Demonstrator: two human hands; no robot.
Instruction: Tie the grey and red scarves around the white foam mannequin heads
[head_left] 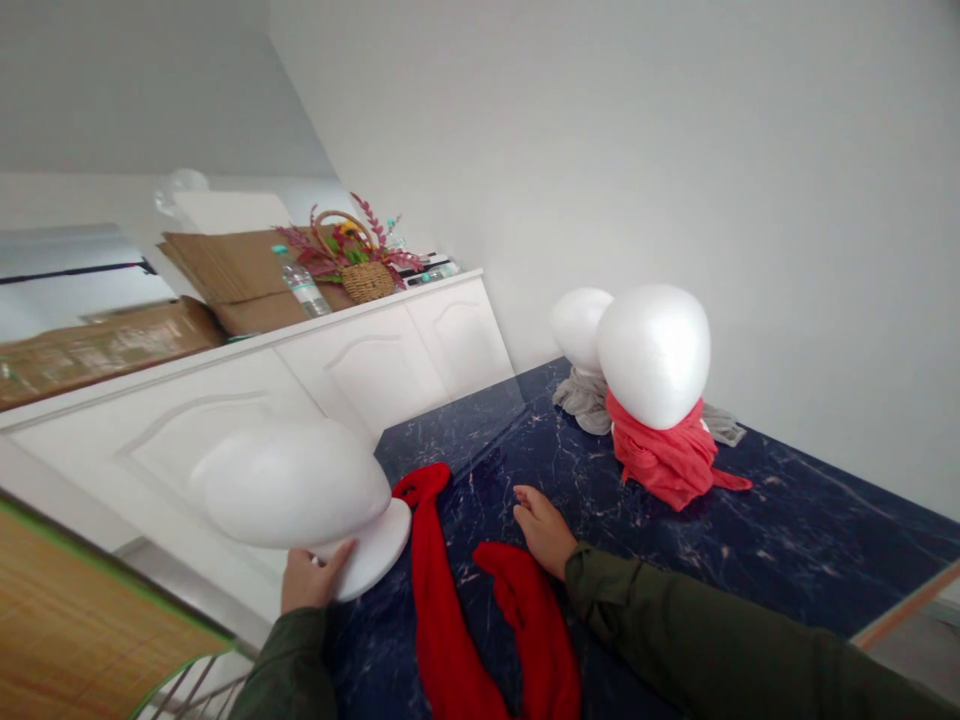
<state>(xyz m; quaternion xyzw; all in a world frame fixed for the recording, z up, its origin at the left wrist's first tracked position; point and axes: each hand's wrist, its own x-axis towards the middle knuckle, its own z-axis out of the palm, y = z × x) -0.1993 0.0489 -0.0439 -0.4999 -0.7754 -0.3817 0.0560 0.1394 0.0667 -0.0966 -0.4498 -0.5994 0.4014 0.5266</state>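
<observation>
My left hand (pixel 315 580) is wrapped around the neck of a white foam mannequin head (pixel 296 485). The head is tipped over to the left, its round base (pixel 382 550) facing the table. A bright red scarf (pixel 442 600) lies in a loop on the table, one end close to that base and the other end beside my right wrist. My right hand (pixel 544 530) is over the tabletop with its fingers curled in, and nothing shows in them.
The dark blue marbled table (pixel 787 540) bears another foam head (pixel 654 350) with a coral-red cloth (pixel 675 460) around its base. Behind it stands a third head (pixel 577 325) with grey cloth (pixel 585 400). White cabinets (pixel 375 370) at left carry cardboard, a bottle (pixel 304 288) and a flower basket (pixel 367 280).
</observation>
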